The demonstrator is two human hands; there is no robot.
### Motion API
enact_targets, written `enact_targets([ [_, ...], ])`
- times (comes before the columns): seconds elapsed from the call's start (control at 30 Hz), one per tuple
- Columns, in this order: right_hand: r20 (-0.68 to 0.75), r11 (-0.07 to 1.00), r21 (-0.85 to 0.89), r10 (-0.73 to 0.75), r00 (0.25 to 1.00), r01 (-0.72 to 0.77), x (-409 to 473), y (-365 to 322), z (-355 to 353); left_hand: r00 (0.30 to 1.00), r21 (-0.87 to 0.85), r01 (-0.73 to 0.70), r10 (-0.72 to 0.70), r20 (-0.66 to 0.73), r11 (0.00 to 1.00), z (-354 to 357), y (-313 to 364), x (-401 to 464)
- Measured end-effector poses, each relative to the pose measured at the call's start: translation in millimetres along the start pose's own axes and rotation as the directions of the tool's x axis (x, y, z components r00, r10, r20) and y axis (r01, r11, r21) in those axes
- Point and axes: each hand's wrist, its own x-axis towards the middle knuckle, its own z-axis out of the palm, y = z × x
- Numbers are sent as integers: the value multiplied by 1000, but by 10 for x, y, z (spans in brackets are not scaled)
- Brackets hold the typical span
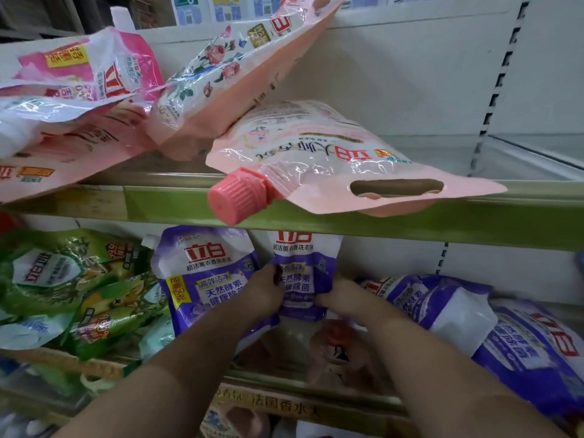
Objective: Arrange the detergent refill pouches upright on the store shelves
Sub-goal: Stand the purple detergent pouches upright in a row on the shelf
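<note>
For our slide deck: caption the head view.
Both hands stand a purple pouch upright; pink pouches lie toppled above.

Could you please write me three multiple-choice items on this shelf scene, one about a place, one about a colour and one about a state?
1. Where is the pouch that both hands grip?
A. on the upper shelf
B. on the lower shelf, right of an upright purple pouch
C. on the floor

2. What colour is the cap on the pouch overhanging the upper shelf edge?
A. pink
B. green
C. white

3. How does that overhanging pouch sit?
A. upright
B. hanging from a hook
C. lying flat

Answers: 1 B, the left hand and right hand hold the gripped purple pouch beside the upright purple pouch. 2 A, the cap is pink. 3 C, the pink pouch lies on its side.
</note>
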Motion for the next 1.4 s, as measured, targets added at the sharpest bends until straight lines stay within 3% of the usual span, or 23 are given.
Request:
enact_targets([
  [0.17,97,988,154,12,995,-27,-26,132,-147,996,-127,-69,62,-59,990,27,-114,-35],
  [0.27,194,931,353,17,981,-86,-26,183,-185,994,-39,-101,99,-48,994,-8,-175,-57],
  [0.4,225,907,412,-10,974,-86,-7,217,-199,992,-13,-109,109,56,994,-69,-173,-9],
  [0.57,119,981,192,-12,993,-11,-59,185,-214,996,-49,-46,50,73,998,-152,-213,28],
  [0.63,82,992,125,-36,996,26,-54,233,-229,996,-171,-2,18,88,985,-203,-279,37],
  [0.77,59,947,322,-41,997,20,-82,233,-152,991,-442,127,-91,101,888,-282,-381,87],
  [0.9,-5,881,472,-38,999,36,-100,203,-143,983,-475,132,-178,-52,870,-184,-389,156],
  [1.07,-152,836,548,123,981,-20,-101,200,-123,938,-565,118,-278,-206,816,-159,-465,219],
  [1.23,-334,984,179,58,941,3,-96,179,-118,936,-558,120,-281,-213,821,-163,-476,246],
  [1.4,-233,1000,-2,6,973,-7,-175,193,-58,949,-447,68,-196,-247,892,-155,-445,206],
])
